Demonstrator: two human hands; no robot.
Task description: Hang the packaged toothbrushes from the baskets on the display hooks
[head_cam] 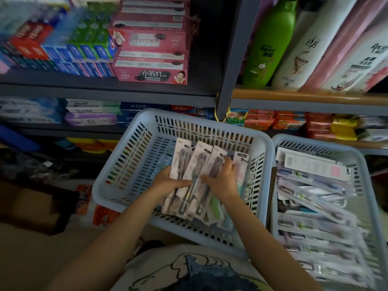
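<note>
A light blue slotted basket (147,131) sits in front of me with a fanned bunch of packaged toothbrushes (195,164) inside. My left hand (168,181) grips the bunch from the left, thumb across the packs. My right hand (222,177) holds the packs on the right side of the bunch, fingers curled over their upper part. More packs, one with a green brush (215,206), lie under the bunch. A second blue basket (327,143) to the right is filled with several packaged toothbrushes (310,198). No display hooks are in view.
Dark shelving stands behind the baskets, with toothpaste boxes (151,66) at upper left, shampoo bottles (270,43) at upper right and soap packs (289,122) on the lower shelf. A steel upright (233,76) divides the shelves. Cardboard (31,208) lies on the floor at left.
</note>
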